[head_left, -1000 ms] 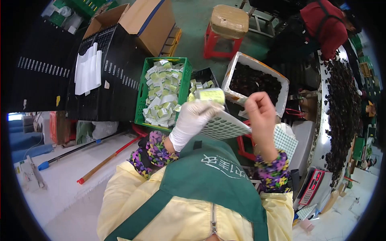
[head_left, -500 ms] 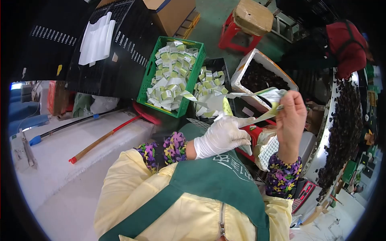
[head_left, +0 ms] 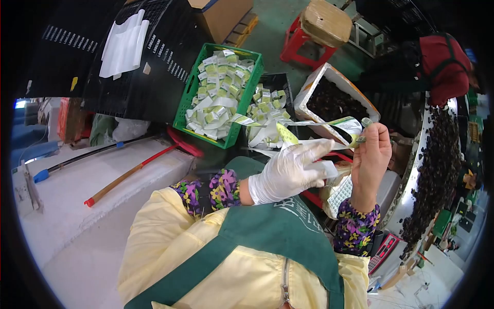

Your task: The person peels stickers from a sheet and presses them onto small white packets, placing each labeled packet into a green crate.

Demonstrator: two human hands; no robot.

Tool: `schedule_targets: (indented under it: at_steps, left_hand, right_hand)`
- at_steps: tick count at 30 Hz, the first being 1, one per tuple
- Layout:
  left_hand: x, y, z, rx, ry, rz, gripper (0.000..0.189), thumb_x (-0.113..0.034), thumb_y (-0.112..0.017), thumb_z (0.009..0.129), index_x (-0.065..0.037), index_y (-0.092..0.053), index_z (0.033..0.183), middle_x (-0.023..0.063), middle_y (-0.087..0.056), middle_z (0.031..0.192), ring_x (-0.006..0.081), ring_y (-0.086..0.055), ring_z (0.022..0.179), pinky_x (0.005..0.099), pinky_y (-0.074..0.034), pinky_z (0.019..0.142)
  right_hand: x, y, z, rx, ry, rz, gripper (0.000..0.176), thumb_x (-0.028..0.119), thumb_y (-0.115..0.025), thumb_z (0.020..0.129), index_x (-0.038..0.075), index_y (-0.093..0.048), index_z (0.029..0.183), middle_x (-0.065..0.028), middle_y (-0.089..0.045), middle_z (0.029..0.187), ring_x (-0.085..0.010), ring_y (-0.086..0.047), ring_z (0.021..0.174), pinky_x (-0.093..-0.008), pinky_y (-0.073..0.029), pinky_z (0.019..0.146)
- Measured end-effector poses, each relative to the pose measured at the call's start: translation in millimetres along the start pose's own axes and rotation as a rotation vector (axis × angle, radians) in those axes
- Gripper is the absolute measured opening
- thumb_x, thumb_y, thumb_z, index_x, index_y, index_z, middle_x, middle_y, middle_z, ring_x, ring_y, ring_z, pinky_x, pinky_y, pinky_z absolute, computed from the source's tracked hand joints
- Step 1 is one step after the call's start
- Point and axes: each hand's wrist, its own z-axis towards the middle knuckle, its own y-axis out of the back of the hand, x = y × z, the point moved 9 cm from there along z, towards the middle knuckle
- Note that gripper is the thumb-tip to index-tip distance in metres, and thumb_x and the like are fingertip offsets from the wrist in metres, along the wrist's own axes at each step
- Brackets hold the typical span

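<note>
Right hand (head_left: 372, 157) is pinching label strip (head_left: 347, 123), right end | left hand (head_left: 290, 172), grip unclear | likely handling light, limp; edges best

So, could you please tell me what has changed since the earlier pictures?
The right hand has moved rightward, and the label strip it pinches now stretches leftward past the gloved left hand, which has drawn closer to the apron. The green crate and white foam box stayed put.
</note>
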Motion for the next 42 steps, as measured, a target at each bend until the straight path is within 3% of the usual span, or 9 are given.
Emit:
schedule_targets:
  at_steps: [5, 11, 17, 23, 27, 33, 38, 40, 42]
  left_hand:
    - [-20.9, 13.3, -12.2, 0.022, -0.224, -0.112, 0.039, -0.026, -0.076, 0.07, -0.017, -0.065, 0.107, 0.0112, -0.057, 0.126, 0.0286, -0.063, 0.1, 0.0377, -0.05, 0.073]
    - [-14.7, 33.3, -33.7, 0.01, -0.23, -0.08, 0.026, -0.031, -0.071, 0.078, -0.015, -0.068, 0.097, -0.0004, -0.07, 0.092, 0.0179, -0.065, 0.071, 0.0312, -0.046, 0.063]
    - [68.9, 40.8, -53.3, -0.066, 0.489, -0.331, 0.029, -0.03, -0.063, 0.09, -0.003, -0.069, 0.099, 0.0077, -0.071, 0.096, 0.016, -0.067, 0.083, 0.0287, -0.051, 0.074]
    - [133.9, 68.1, -39.2, -0.255, 0.644, -0.48, 0.047, -0.044, -0.056, 0.092, 0.001, -0.068, 0.087, 0.009, -0.069, 0.085, 0.0146, -0.064, 0.081, 0.0272, -0.049, 0.076]
    - [184.7, 54.2, -15.7, 0.111, 0.869, -0.513, 0.038, -0.036, -0.057, 0.094, -0.001, -0.07, 0.087, 0.0033, -0.066, 0.077, 0.0083, -0.058, 0.072, 0.0251, -0.046, 0.065]
    - [222.6, -11.4, -9.5, 0.7, 0.846, -0.316, 0.028, -0.024, -0.059, 0.09, -0.003, -0.071, 0.103, 0.0024, -0.07, 0.09, 0.0083, -0.059, 0.076, 0.0236, -0.047, 0.071]
    - [164.7, -70.1, 17.4, 0.917, 0.588, -0.406, 0.037, -0.029, -0.058, 0.092, -0.009, -0.062, 0.123, 0.0065, -0.066, 0.116, 0.0135, -0.059, 0.098, 0.0272, -0.044, 0.09]
    - [152.4, -92.7, 21.6, 1.001, 0.437, -0.439, 0.04, -0.037, -0.056, 0.093, -0.012, -0.062, 0.124, 0.0063, -0.066, 0.114, 0.0123, -0.057, 0.099, 0.0264, -0.044, 0.089]
    - [149.0, -100.2, 17.9, 1.065, 0.575, -0.417, 0.039, -0.039, -0.059, 0.093, -0.007, -0.066, 0.115, 0.0018, -0.068, 0.097, 0.0084, -0.056, 0.085, 0.0249, -0.046, 0.079]
  right_hand:
    - [-0.4, 22.2, 9.2, -0.013, 0.002, 0.014, 0.007, 0.014, -0.055, 0.096, 0.008, -0.055, 0.094, 0.0026, -0.058, 0.079, 0.0005, -0.054, 0.064, -0.0122, -0.043, 0.052]
    - [7.6, 39.2, 16.7, -0.07, 0.068, 0.043, 0.008, 0.014, -0.055, 0.096, 0.005, -0.055, 0.096, 0.0005, -0.06, 0.082, -0.0037, -0.058, 0.07, -0.0168, -0.05, 0.061]
    - [16.5, 51.5, 22.0, -0.105, 0.103, 0.036, 0.01, 0.014, -0.055, 0.096, 0.004, -0.056, 0.097, -0.0011, -0.061, 0.084, -0.0061, -0.059, 0.073, -0.0198, -0.053, 0.063]
    - [30.1, 48.0, 22.2, -0.155, 0.142, 0.034, 0.01, 0.014, -0.059, 0.095, 0.005, -0.057, 0.094, 0.0026, -0.057, 0.08, -0.0006, -0.049, 0.065, -0.0154, -0.042, 0.057]
    - [43.3, 47.8, 25.8, -0.126, 0.198, 0.0, 0.011, 0.016, -0.06, 0.094, 0.005, -0.057, 0.094, 0.0044, -0.054, 0.076, 0.0004, -0.047, 0.063, -0.0147, -0.039, 0.055]
    - [72.7, 51.9, 28.6, -0.214, 0.259, -0.015, 0.009, 0.016, -0.059, 0.094, 0.006, -0.059, 0.093, 0.0038, -0.056, 0.076, -0.0009, -0.049, 0.059, -0.0165, -0.041, 0.051]
    - [85.0, 44.1, 32.1, -0.288, 0.26, -0.001, 0.011, 0.017, -0.06, 0.094, 0.006, -0.059, 0.091, 0.0075, -0.05, 0.07, -0.0001, -0.043, 0.057, -0.0172, -0.036, 0.049]
    - [85.1, 42.4, 36.7, -0.251, 0.263, 0.117, 0.01, 0.016, -0.059, 0.094, 0.007, -0.059, 0.09, 0.0068, -0.05, 0.07, -0.0006, -0.043, 0.056, -0.0175, -0.036, 0.048]
    - [88.7, 47.4, 43.9, -0.225, 0.302, 0.198, 0.011, 0.016, -0.06, 0.094, 0.006, -0.057, 0.09, 0.0058, -0.05, 0.071, -0.001, -0.043, 0.055, -0.0184, -0.038, 0.048]
